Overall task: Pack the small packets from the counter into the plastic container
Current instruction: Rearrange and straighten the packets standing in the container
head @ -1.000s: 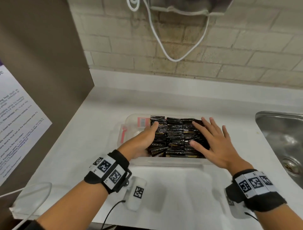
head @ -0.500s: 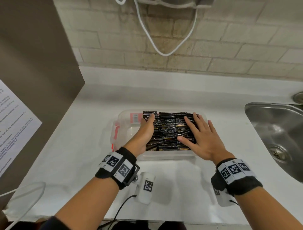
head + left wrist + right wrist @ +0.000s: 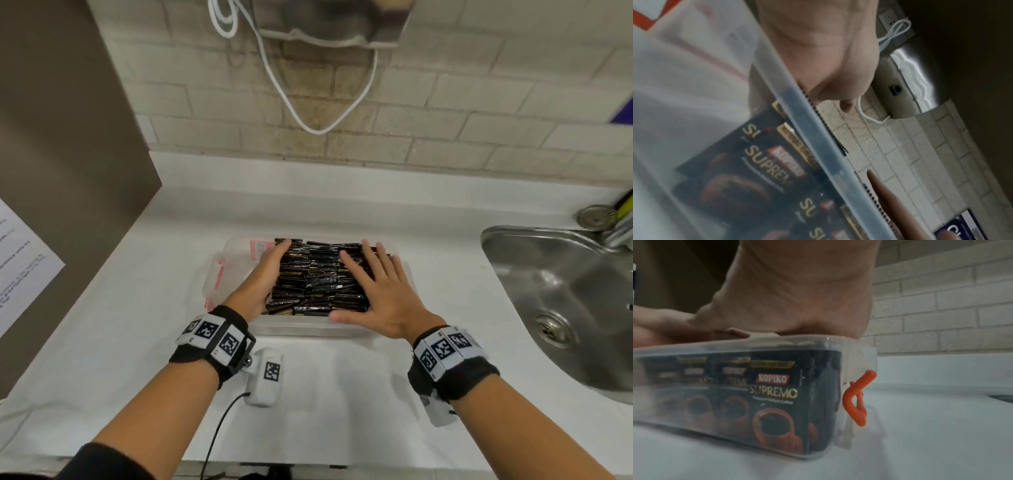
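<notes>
My right hand (image 3: 380, 291) lies flat, fingers spread, on the upright black packets (image 3: 315, 274); my left hand (image 3: 263, 277), fingers straight and together, presses edge-on against their left end. The packets fill most of the clear plastic container (image 3: 236, 250) on the white counter (image 3: 137, 308), beside the steel sink (image 3: 555, 281).

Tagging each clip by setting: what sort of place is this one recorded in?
Most likely a shared pantry or office kitchenette. A stainless steel sink is set into the white counter, a pale brick-tiled wall runs behind it, and the clear plastic container holds black instant coffee sachets.
</notes>
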### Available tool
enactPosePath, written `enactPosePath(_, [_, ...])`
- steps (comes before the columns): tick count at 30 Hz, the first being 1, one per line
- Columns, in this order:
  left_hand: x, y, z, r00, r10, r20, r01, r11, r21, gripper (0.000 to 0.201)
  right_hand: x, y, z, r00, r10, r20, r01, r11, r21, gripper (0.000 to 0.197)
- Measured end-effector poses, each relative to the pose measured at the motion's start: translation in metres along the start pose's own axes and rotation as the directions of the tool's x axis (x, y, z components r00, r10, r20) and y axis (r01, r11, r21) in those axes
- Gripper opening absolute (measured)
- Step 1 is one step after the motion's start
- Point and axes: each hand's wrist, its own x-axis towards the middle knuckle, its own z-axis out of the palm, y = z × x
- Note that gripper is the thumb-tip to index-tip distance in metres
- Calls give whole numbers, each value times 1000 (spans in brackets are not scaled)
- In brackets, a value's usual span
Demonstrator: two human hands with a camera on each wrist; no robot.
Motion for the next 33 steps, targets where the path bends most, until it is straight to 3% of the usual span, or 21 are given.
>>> enactPosePath(3, [3, 0, 10, 1000, 1, -1, -1, 1000, -18, 63, 8, 0, 2, 998, -59, 30, 60, 997, -45, 105])
enactPosePath(7, [4, 1, 17, 998, 55, 11, -56, 997, 51, 59, 16, 2, 9, 999, -38, 30, 39, 999, -28, 104])
enactPosePath(11, [3, 3, 5, 992, 61, 111, -75, 990, 120, 49, 18, 3, 13, 1000, -7, 4, 7, 1000, 16, 104])
enactPosePath(12, [2, 4, 1, 988, 73, 134, -97, 978, 186, 55, 17, 3, 13, 1000, 1, -8, -1, 1000, 29, 104])
enactPosePath(15, [1, -2, -13, 987, 123, 108, -157, 898, 412, 112, 17, 4, 14, 1000, 15, -20, -14, 999, 47, 107])
enactPosePath(17, [-4, -11, -19, 963, 229, 144, -270, 789, 551, 131, 18, 4, 15, 999, 19, -26, -18, 999, 43, 109])
enactPosePath(18, [-7, -16, -21, 943, 264, 201, -330, 693, 640, 136, 19, 5, 15, 1000, 21, -24, -20, 999, 40, 111])
enactPosePath(21, [-6, -26, -23, 904, 278, 323, -416, 406, 814, 133, 20, 5, 15, 1000, 22, -4, -21, 999, 37, 114])
enactPosePath(29, [24, -10, -21, 855, 321, 407, -431, 4, 902, 122, 28, 10, 11, 998, -18, 63, 22, 998, -60, 124])
enactPosePath(33, [39, -6, -18, 801, 319, 507, -470, -189, 862, 112, 34, 14, 11, 999, -47, 16, 48, 993, -107, 118])
